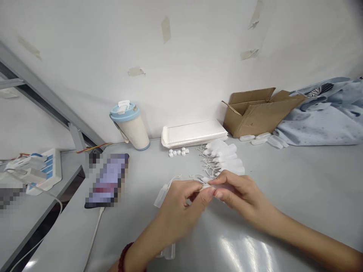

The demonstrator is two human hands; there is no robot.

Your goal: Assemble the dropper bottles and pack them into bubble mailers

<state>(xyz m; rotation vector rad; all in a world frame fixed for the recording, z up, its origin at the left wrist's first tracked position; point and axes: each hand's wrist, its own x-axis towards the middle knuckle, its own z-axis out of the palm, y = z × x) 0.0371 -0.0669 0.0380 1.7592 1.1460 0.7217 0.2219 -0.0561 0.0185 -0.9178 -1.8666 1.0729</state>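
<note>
Nearer me than the white stack (195,134), my left hand (181,207) and right hand (246,196) pinch a small white piece (206,186); corded bottles (227,155) before the stack look done; white caps (179,152) before it and loose bottles (246,138) rightward seem left.

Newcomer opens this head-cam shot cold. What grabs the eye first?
Likely the left hand and right hand, meeting near the middle with their fingers on a small white piece. Next, the blue-lidded cup at back left, by the wall. Then the open cardboard box at back right, beside the bluish cloth.
</note>
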